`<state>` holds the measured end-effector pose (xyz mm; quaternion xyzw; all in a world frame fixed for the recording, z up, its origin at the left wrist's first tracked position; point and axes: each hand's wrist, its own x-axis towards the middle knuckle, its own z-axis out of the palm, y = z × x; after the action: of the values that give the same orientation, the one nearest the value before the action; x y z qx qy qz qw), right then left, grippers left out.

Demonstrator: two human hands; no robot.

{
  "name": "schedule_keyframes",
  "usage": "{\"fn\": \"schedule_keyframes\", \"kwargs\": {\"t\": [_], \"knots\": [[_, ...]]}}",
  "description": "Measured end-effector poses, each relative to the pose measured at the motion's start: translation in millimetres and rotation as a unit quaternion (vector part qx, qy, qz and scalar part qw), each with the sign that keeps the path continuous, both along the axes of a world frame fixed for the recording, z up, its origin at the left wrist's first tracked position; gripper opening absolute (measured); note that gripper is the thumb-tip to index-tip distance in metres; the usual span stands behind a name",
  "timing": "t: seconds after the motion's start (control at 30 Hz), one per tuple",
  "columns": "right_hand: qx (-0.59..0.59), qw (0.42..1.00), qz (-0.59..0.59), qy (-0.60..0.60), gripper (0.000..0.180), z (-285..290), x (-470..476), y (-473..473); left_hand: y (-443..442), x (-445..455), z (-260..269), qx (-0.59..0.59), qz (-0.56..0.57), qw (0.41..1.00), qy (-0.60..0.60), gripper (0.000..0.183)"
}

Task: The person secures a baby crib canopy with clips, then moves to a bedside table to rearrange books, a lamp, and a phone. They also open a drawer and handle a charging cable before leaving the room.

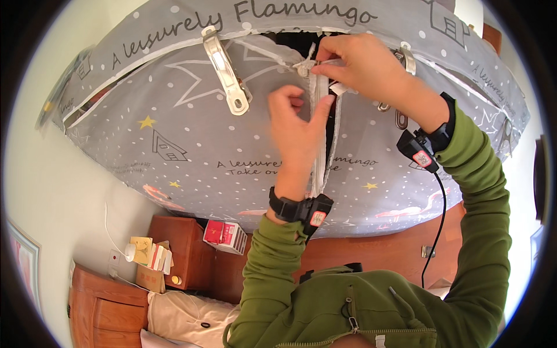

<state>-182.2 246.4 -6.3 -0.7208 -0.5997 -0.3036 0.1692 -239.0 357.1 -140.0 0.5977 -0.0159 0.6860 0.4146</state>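
Note:
A grey fabric cover printed with stars, houses and flamingos spans the view, with a vertical opening edged in white trim. My right hand pinches a white tie or trim at the top of this opening, beside a small knotted piece. Just below and to the left, my left hand is raised beside the trim, thumb and fingers apart, slightly blurred. A large metal clip grips the cover's upper seam on the left. Another metal clip is partly hidden behind my right hand and wrist.
Below the cover on the left stand a wooden nightstand with books and a red and white box. A wooden headboard and beige bedding lie lower left. A black cable hangs from my right wrist device.

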Motion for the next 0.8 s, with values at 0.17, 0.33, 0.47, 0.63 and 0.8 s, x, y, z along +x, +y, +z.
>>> {"fn": "schedule_keyframes", "kwargs": {"t": [0.17, 0.33, 0.47, 0.63, 0.8], "knots": [[-0.015, 1.0, 0.024, 0.011, 0.024, 19.3, -7.3, -1.7, 3.8, 5.5, 1.2, 0.07, 0.074, 0.988, 0.113, 0.016], [-0.008, 1.0, 0.002, 0.01, 0.023, 32.3, -0.8, 5.3, 6.2, -4.0, 22.3, 0.085, 0.07, 0.976, 0.188, 0.017], [0.013, 1.0, -0.026, 0.01, 0.021, 31.1, 10.9, 8.6, 5.3, -35.0, 46.5, 0.191, 0.151, 0.96, 0.141, 0.017], [0.013, 0.997, 0.016, -0.078, 0.021, 26.9, 17.5, 2.9, 10.1, -50.2, 97.8, 0.324, 0.167, 0.921, 0.14, 0.022], [-0.097, 0.995, -0.008, 0.005, 0.018, 37.9, 10.6, -26.9, 20.1, -47.1, 119.4, 0.441, 0.208, 0.82, 0.299, 0.022]]}}
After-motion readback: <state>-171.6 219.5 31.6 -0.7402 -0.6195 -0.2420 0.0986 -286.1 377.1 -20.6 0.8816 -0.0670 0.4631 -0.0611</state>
